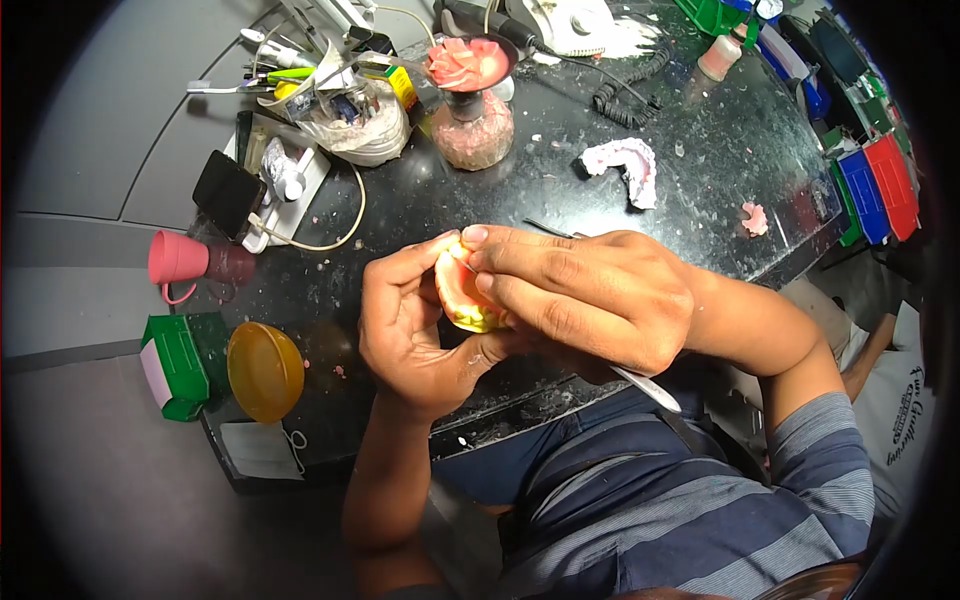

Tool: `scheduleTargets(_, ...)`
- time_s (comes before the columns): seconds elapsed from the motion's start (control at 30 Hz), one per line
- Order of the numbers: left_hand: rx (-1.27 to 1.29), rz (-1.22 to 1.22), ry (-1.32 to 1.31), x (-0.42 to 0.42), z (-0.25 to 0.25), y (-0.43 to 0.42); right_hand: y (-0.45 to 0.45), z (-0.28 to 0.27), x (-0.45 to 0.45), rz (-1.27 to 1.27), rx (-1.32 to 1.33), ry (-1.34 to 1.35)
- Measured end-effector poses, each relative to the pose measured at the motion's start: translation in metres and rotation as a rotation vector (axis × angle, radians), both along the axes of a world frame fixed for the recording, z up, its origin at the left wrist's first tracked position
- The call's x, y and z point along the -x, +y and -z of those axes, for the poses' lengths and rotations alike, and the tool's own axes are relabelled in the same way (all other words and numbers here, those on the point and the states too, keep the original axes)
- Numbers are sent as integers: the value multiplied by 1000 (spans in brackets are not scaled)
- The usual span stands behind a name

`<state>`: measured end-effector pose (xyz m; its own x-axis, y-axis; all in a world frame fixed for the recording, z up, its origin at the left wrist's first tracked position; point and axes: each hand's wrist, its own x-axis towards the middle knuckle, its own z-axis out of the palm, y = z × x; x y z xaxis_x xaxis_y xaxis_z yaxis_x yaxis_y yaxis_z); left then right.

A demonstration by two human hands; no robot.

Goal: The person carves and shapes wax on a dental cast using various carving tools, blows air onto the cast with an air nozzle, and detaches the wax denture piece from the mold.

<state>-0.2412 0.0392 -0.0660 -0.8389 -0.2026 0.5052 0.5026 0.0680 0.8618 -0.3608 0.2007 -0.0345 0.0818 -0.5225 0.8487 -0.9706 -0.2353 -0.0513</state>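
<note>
My left hand (415, 335) is wrapped round a small pink and yellow dental model (465, 290), holding it over the front part of the black table. From the right, my right hand (590, 295) reaches across with its fingertips pressed on the model's upper edge. A tool with a pale flat end (648, 388) sticks out below my right hand; its other end is hidden. Behind the hands lies a thin dark metal tool (548, 228), partly covered by my right hand. A whitish-pink horseshoe-shaped piece (627, 168) rests farther back on the table.
On the black table (540, 150) stand a burner-like stand with pink wax (468, 65), a tool-filled container (365, 125), a phone (228, 195), a pink cup (178, 257) and an amber bowl (265, 372). Colored trays (880, 190) are at the right; another person (900, 400) is beside me.
</note>
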Motion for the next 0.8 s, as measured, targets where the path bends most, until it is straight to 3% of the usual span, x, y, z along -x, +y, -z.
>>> scheduleTargets(0.8,-328,26,-200,-3,-16,1,6,-1,3,-14,-73,25)
